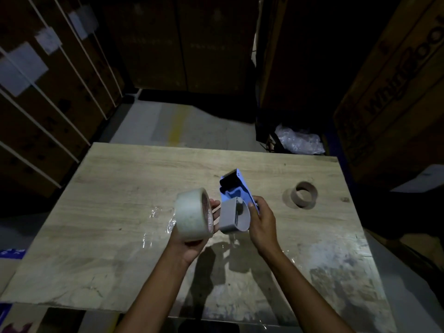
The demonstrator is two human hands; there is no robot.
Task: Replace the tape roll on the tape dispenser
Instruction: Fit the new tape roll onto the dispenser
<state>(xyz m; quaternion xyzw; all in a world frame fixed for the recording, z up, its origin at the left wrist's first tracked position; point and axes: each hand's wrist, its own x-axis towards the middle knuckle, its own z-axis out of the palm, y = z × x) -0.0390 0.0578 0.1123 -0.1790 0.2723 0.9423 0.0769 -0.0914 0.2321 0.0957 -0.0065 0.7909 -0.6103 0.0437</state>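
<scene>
My left hand [192,246] holds a full roll of clear tape [192,216] above the wooden table [108,212], its core opening facing right. My right hand [263,224] grips a blue tape dispenser [236,188] by its side, the serrated cutter pointing away from me. The dispenser's grey hub [231,217] is bare and sits just right of the new roll, a small gap between them. An empty brown cardboard core [304,194] lies on the table to the right.
Tall cardboard boxes [396,92] stand around the table on the left, back and right. Crumpled clear plastic [299,140] lies on the floor behind the table's far right corner. Bits of clear film stick to the tabletop near my hands.
</scene>
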